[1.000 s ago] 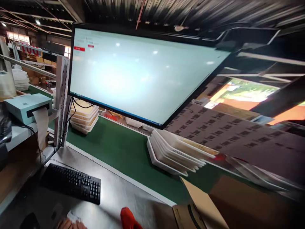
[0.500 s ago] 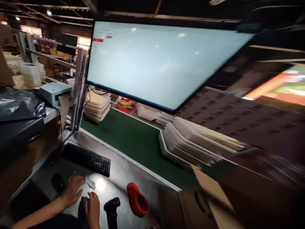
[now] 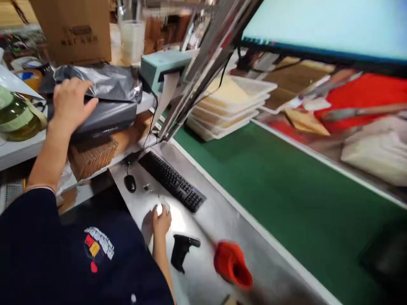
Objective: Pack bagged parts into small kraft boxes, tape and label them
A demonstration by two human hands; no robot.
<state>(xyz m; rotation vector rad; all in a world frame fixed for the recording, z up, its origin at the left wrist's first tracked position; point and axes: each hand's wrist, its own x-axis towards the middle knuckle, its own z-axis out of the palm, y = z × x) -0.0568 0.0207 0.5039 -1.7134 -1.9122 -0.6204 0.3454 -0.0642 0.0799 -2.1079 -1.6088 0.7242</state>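
My left hand (image 3: 71, 103) reaches out over a stack of black plastic bags (image 3: 104, 84) on the side shelf. Its thumb stands apart from the fingers, and I cannot tell if it presses on the plastic. Low over the metal table (image 3: 203, 237), my right hand (image 3: 163, 221) has its fingers curled at a small whitish thing, partly lost in glare. Close to that hand lie a black barcode scanner (image 3: 182, 252), a black keyboard (image 3: 173, 180) and a black mouse (image 3: 130, 183). An orange-red tape dispenser (image 3: 232, 263) rests further right.
Below the bags sits a bundle of flat cardboard (image 3: 93, 156). A label printer (image 3: 163, 65), a cardboard box (image 3: 74, 31) and a large jar (image 3: 19, 116) stand on the shelf. White trays (image 3: 227, 106) are stacked on the green conveyor belt (image 3: 270, 182), under a monitor (image 3: 330, 25).
My view has swung left and down. My left hand has risen from the table to the black bags on the shelf. The right hand stays low over the table.
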